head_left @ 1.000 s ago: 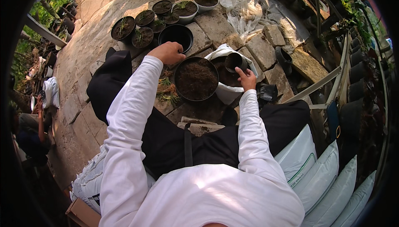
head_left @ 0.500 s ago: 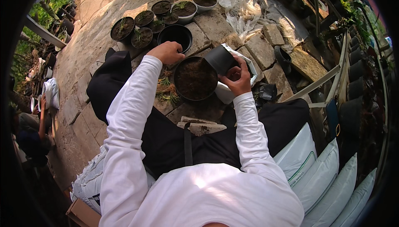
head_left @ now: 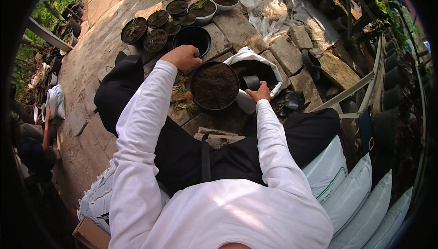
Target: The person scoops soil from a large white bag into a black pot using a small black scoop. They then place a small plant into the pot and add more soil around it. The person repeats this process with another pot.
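My right hand (head_left: 260, 93) is closed around a small black plastic pot (head_left: 251, 83), tilted inside the mouth of a white sack (head_left: 277, 70) of dark soil. Beside the sack, a larger black pot (head_left: 214, 86) is filled with brown soil. My left hand (head_left: 183, 57) has its fingers curled down where the soil-filled pot's rim comes close to that of an empty black pot (head_left: 191, 38). Its fingertips are partly hidden, and what they grip cannot be made out. Uprooted grassy plants (head_left: 185, 101) lie on the paving left of the soil-filled pot.
Several potted seedlings (head_left: 156, 40) stand beyond my left hand. Crumpled clear plastic (head_left: 273, 7) lies at the back, with loose paving blocks (head_left: 285, 55) before it. Stuffed white sacks (head_left: 346, 194) lean at my right. Another person (head_left: 34, 144) sits at far left.
My right hand has lowered the small pot from above the soil-filled pot into the sack on the right. More soil shows in the larger pot. My left hand has stayed in place.
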`<state>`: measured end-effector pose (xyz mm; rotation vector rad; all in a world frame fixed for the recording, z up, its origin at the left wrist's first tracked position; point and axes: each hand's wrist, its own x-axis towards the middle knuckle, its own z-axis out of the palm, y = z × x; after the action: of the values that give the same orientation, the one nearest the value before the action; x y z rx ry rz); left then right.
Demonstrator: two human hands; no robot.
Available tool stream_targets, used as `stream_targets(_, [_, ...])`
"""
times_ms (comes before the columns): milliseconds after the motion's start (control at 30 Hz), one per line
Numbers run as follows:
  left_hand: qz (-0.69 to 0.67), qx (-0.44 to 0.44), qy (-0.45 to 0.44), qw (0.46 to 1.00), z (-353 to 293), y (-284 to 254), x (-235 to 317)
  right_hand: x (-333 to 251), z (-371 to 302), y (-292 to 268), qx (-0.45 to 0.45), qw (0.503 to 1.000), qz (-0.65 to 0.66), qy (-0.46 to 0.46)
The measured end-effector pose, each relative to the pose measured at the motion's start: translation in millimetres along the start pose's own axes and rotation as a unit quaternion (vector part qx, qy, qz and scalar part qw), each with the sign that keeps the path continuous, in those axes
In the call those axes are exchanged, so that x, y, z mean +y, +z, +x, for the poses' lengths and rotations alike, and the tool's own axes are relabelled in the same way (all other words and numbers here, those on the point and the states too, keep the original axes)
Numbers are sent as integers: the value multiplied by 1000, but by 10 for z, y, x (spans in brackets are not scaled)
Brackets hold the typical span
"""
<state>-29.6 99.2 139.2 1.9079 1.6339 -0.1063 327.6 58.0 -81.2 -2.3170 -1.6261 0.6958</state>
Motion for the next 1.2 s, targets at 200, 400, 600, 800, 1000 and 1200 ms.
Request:
stream_targets(200, [-6,-1,-2,1000,-36,-25,49,242,263,19,-61,971,216,83])
stream_targets(400, [-7,-2,-5,1000,-24,-19,43,350,279,43,39,987,153,21])
stream_targets(600, [-9,-2,-4,1000,-9,2,12,212,167,-162,56,985,161,38])
stream_targets(800, [-13,0,6,1000,-22,-22,18,-279,-12,-558,64,922,380,-29])
stream_targets(1000, [-17,10,-3,1000,-10,3,-21,-905,-459,-823,44,881,406,-237])
stream_targets(1200, [-19,13,2,1000,11,8,-27,-1295,-815,-929,8,857,367,-361])
